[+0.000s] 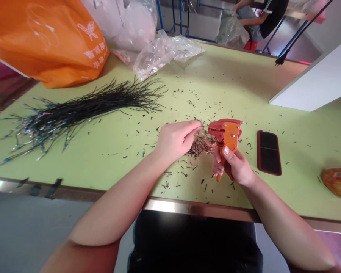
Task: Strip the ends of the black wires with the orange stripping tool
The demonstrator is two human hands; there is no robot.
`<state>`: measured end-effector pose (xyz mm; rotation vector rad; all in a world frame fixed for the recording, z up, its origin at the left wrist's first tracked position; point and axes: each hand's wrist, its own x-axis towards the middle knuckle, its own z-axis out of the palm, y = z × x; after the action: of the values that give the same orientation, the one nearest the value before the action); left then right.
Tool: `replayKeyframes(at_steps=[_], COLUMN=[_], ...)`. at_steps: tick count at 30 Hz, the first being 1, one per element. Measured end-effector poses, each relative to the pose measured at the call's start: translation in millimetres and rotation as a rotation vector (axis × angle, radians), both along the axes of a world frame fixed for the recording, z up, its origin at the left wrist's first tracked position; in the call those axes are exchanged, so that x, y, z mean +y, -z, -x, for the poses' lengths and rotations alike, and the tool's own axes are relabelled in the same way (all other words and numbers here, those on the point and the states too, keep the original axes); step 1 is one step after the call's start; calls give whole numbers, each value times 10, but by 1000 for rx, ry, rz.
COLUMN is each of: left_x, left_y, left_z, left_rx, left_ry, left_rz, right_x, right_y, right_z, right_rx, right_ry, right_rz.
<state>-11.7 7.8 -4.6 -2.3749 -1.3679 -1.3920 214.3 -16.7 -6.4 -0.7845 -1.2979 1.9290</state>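
Note:
An orange and red wire stripper (pixel 226 131) is held upright in my right hand (pixel 234 163), fingers wrapped round its handles and its jaws facing left. My left hand (pixel 177 139) pinches a thin black wire (pixel 206 126) by its end, and the wire runs to the tool's jaws. Under the tool lies a pile of black wire scraps and copper strands (pixel 201 146). To the left a large bundle of black wires (pixel 96 100) rests on the green table (pixel 116 167), with blue and silvery tips at its left end.
An orange bag (pixel 59 45) and clear plastic bags (pixel 156 53) stand at the back left. A phone (pixel 268 152) lies right of the tool, and an amber object (pixel 339 182) farther right. A white panel (pixel 315 79) juts in. Behind the table sits a person (pixel 268 19).

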Motion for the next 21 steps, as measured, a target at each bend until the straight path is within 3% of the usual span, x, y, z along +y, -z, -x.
replayKeyframes(at_steps=[5, 8, 10, 12, 15, 18, 21], left_x=[44, 151, 285, 429, 525, 408, 231], left_y=[75, 120, 141, 160, 192, 213, 198], left_z=[14, 144, 318, 494, 559, 357, 149], left_rx=[-51, -119, -220, -394, -428, -308, -227], left_ry=[43, 12, -120, -302, -336, -181, -95], left_rz=[10, 64, 89, 21, -8, 82, 75], right_x=[-31, -37, 2, 79, 197, 228, 176], right_y=[14, -78, -227, -399, -531, -413, -189], right_z=[26, -37, -183, -382, -582, -491, -244], right_rx=[75, 111, 184, 299, 321, 234, 162], right_ry=[-36, -17, 125, 389, 499, 448, 229], right_rz=[39, -8, -114, -197, -252, -166, -28])
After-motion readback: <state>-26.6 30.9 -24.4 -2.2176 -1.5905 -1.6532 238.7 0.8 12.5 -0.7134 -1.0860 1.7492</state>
